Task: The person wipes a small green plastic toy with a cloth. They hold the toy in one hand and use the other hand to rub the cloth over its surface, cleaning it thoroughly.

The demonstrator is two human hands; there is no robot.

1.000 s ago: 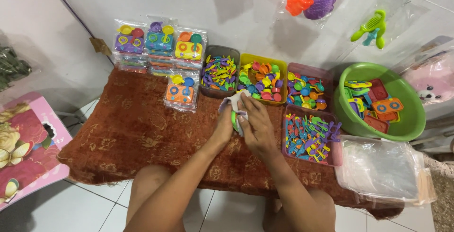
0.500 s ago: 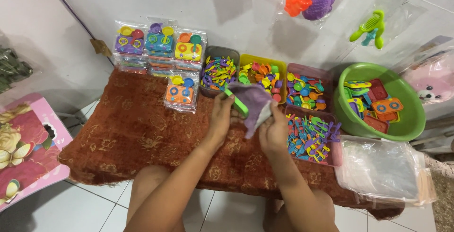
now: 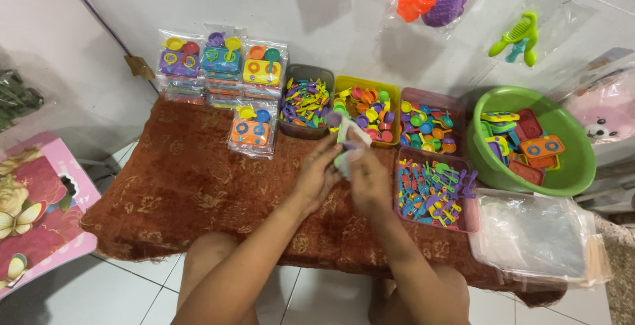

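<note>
Both my hands meet over the middle of the rust-coloured cloth (image 3: 172, 186). My left hand (image 3: 317, 176) and my right hand (image 3: 368, 178) together grip a small clear plastic bag (image 3: 348, 141) with colourful toy pieces inside; a purple piece shows at its top. The bag is held just in front of the yellow tray of small toy dishes (image 3: 366, 103) and the dark tray of toy cutlery (image 3: 304, 102).
A pink tray (image 3: 428, 118) and a second pink tray of toy utensils (image 3: 434, 189) sit right of my hands. A green basin (image 3: 529, 141) holds toy stoves. Packed toy sets (image 3: 221, 67) line the wall; one orange pack (image 3: 250, 128) lies nearer. A stack of clear bags (image 3: 536, 235) lies at right.
My hands have drawn back together from the trays, and the bag is now held upright between both hands, closer to me than half a second ago.
</note>
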